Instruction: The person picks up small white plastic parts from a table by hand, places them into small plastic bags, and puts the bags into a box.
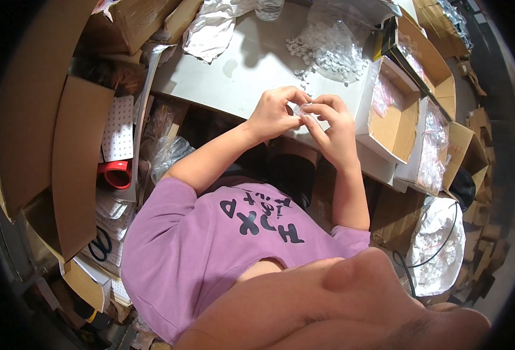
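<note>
My left hand (275,114) and my right hand (333,131) meet at the front edge of a white table (251,76). Together the fingertips pinch a small clear plastic bag (302,109), with the thumbs touching over it. What is inside the bag is too small to tell. Just beyond the hands lies a heap of small white round pieces (327,55), partly on a clear plastic sheet.
To the right stand open cardboard boxes (395,114) holding small filled bags. A crumpled white bag (211,29) and a clear bottle (268,9) sit at the table's far side. Cardboard (76,157), red tape (116,174) and scissors (100,245) lie at the left.
</note>
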{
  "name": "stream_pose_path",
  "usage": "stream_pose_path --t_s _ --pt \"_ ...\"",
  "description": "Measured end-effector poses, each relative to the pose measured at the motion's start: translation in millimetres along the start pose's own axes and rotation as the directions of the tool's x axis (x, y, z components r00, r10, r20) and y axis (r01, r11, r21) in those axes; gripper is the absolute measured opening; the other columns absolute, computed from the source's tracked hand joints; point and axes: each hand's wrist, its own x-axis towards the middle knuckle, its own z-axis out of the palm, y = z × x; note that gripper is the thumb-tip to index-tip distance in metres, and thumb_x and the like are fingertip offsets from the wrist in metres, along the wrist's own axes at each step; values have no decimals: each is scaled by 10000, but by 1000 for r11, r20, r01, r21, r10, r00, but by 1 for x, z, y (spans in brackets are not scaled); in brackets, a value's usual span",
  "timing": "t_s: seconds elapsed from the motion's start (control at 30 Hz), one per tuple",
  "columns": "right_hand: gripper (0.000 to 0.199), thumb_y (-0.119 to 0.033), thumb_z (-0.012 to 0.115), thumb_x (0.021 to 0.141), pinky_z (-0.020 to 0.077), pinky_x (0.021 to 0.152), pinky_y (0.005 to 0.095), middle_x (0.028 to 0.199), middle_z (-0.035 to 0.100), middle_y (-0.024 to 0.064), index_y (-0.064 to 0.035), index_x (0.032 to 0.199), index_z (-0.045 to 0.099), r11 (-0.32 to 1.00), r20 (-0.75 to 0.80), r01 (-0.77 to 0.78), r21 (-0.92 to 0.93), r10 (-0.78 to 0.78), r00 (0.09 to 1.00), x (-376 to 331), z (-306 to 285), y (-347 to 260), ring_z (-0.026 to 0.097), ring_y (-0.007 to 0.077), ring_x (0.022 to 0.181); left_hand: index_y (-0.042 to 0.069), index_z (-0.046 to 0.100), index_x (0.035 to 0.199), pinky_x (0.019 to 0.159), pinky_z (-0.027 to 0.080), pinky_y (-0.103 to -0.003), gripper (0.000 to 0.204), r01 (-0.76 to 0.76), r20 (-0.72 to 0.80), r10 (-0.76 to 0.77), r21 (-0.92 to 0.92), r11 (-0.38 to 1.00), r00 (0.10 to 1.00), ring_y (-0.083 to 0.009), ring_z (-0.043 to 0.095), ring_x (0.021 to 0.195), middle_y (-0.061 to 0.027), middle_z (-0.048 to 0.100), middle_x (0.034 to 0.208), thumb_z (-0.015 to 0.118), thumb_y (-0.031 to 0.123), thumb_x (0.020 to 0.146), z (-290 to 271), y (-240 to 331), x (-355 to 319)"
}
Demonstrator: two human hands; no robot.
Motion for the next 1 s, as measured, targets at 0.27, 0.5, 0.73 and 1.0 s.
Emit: stream_pose_path --t_s 0.27,0.5,0.73,1.0 --pt "80 -7 668 820 524 707 320 1092 535 141 -6 900 666 998 -57 -69 -1 69 996 -2 -9 4 617 235 832 11 626 972 613 467 -236 259 -60 90 45 178 982 995 -88 554 728 -31 624 871 755 88 761 5 9 3" --pt "111 36 655 816 524 718 315 1095 535 136 -22 909 669 999 -78 38 -3 -38 996 -2 -25 8 611 229 830 -2 616 1044 703 437 -208 216 205 257 -104 -408 890 961 -54 526 788 5 591 889 689 85 860 4 4 5" --pt "106 32 657 820 514 713 293 1097 552 136 -16 914 663 998 -123 58 2 -57 991 -6 -27 12 611 204 820 -25 652 1022 637 436 -207 211 69 124 -83 110 992 989 -45 514 704 28 576 783 696 98 856 4 18 7" --pt "113 -24 697 814 518 664 273 1061 597 135 22 897 636 971 -125 -21 238 52 991 -6 -26 12 637 178 795 -17 657 1038 639 431 -198 216 47 124 -30 -140 989 992 -46 516 712 7 591 800 698 75 847 10 8 7"
